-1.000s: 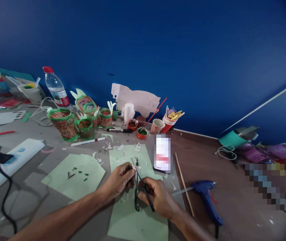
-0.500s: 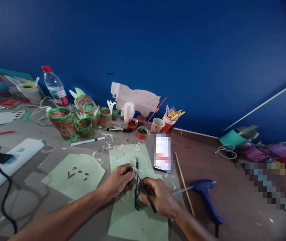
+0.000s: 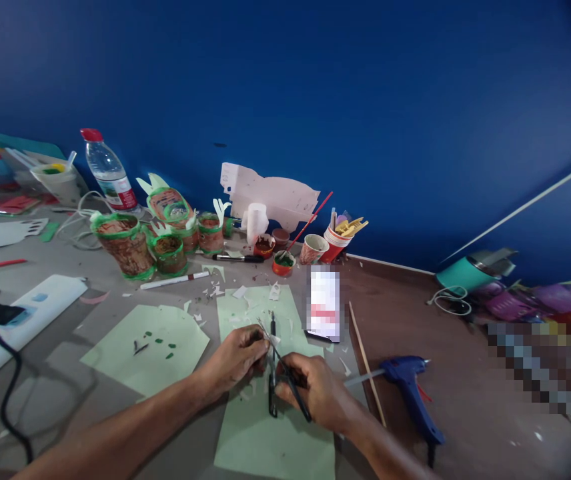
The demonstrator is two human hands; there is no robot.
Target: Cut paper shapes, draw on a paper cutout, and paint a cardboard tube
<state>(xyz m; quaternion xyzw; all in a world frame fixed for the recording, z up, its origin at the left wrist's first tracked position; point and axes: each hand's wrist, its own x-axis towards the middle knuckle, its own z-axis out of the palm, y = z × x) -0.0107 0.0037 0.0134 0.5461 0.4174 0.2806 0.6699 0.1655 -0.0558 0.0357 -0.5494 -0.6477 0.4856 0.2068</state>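
Black-handled scissors [image 3: 293, 381] are in my right hand [image 3: 315, 389], whose fingers curl round the handles. The blades point up and left toward my left hand [image 3: 246, 353]. That hand is closed in a pinch beside the blades; what it pinches is too small to make out. Under both hands lies a pale green sheet [image 3: 275, 450]. A black pen [image 3: 272, 393] rests on it between the hands. Another green sheet [image 3: 165, 367] with small dark green pieces lies to the left.
Painted pots [image 3: 128, 253], small paint cups [image 3: 283, 264] and a paper cup [image 3: 314, 249] stand at the back. A phone [image 3: 323, 303], a wooden stick [image 3: 365, 360] and a blue glue gun [image 3: 413, 390] lie right. A bottle [image 3: 110, 177] stands back left.
The whole view has shifted very slightly. Both hands and the scissors keep nearly the same position.
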